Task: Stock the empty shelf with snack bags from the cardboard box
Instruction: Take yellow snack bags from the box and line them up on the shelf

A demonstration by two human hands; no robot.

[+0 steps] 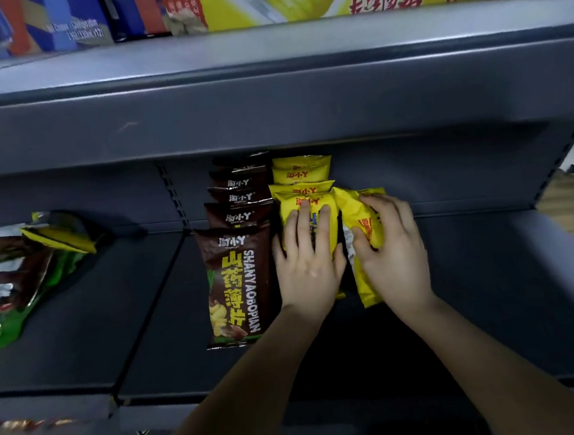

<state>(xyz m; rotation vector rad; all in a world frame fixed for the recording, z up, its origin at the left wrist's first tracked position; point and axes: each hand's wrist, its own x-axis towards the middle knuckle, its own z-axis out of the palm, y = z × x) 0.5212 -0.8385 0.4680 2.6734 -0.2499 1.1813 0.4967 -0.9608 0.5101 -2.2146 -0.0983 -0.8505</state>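
Dark shelf [472, 271] with brown bags [239, 283] and yellow bags [301, 178] in rows.
Left hand [308, 267] rests flat on the front yellow bag [290, 213]; right hand [395, 253] grips a tilted yellow bag [359, 218], long axis running front to back.

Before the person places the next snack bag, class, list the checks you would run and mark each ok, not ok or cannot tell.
1. Right hand grips the loose yellow bag: ok.
2. Left hand steadies the yellow row: ok.
3. Brown row lined up front to back: ok.
4. Bare shelf to the right of the loose bag: ok.
5. Loose bag aligned with the yellow row: not ok, tilted.
6. Cardboard box supply: cannot tell, out of view.
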